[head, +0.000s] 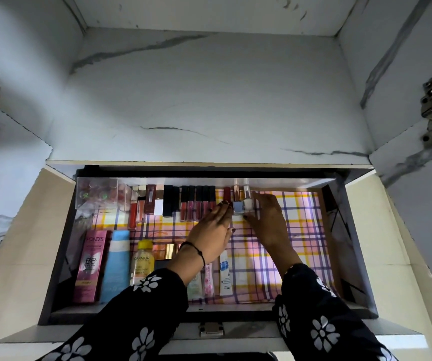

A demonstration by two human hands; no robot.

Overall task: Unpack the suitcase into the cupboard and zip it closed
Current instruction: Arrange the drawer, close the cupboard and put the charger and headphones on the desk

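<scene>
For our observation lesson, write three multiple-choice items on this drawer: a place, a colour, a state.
1. Where does the pink Pond's box lie in the drawer? A front left; B back right; C middle.
2. What colours are the two nail polish bottles at the back? A red and green; B light blue and white; C both black.
3. How is the drawer? A shut; B removed; C pulled open.
Key: 1 A, it lies beside the blue tube at the front left; 2 B, their glass shows it; 3 C, its contents lie in view.
</scene>
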